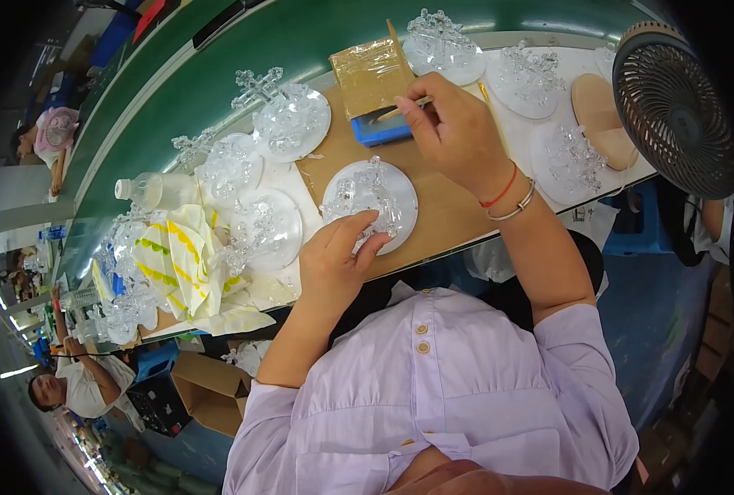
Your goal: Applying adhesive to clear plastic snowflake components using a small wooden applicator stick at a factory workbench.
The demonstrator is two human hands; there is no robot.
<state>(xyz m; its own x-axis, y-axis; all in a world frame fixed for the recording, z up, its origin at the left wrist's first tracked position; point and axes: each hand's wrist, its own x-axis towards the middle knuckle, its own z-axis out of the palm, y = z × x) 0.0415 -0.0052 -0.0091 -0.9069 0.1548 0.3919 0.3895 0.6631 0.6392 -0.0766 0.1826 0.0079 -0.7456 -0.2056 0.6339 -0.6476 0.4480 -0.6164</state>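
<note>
A round white disc lies before me, with a cluster of clear plastic pieces standing on it. My left hand is at the near side of this disc, its thumb and fingers closed on the edge of a clear plastic piece. Above a small blue tray, my right hand pinches a thin wooden stick. The stick's far end points down into the tray, whose contents look dark. Behind the tray sits a box wrapped in clear tape.
More discs with clear pieces stand left and right. A yellow-patterned cloth and a plastic bottle lie left. A dark fan and a beige heart-shaped pad are right. Cardboard covers the table's middle. Co-workers sit far left.
</note>
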